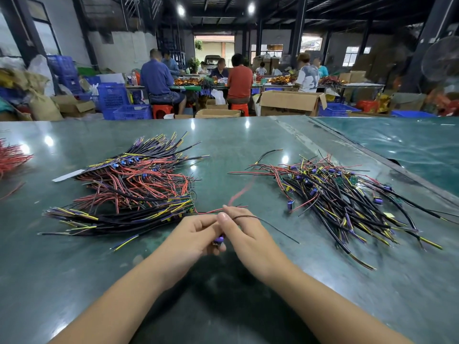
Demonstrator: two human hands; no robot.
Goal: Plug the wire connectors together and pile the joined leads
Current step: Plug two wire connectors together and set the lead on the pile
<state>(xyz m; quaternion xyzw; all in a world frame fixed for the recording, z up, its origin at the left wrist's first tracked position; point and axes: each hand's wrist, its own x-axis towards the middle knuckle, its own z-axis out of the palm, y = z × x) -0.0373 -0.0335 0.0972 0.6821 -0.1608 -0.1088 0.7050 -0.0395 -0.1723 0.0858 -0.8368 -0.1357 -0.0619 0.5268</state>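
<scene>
We work at a green table [223,306]. Our left hand [196,234] and right hand [244,235] meet at the table's centre, fingers curled. Between them we hold a purple connector [219,239]; the left fingers curl round it from below, and the right thumb and fingers pinch the leads just above it. A red lead [238,194] runs from the hands toward 12 o'clock, blurred along its length. A thin black lead [273,225] leaves the right hand toward 4 o'clock and ends above the table. We cannot tell whether the connector halves are fully seated.

At 10 o'clock from the hands lies the stacked pile of leads [134,184], red, black and yellow-tipped, its near edge just beside the left hand. At 2 o'clock lies the loose pile of leads [342,194], spread wider, with purple connectors scattered through it. The two piles are well apart.

At 12 o'clock, beyond the table, seated workers [198,78] face other benches among cardboard boxes [288,103] and blue crates [111,98].
</scene>
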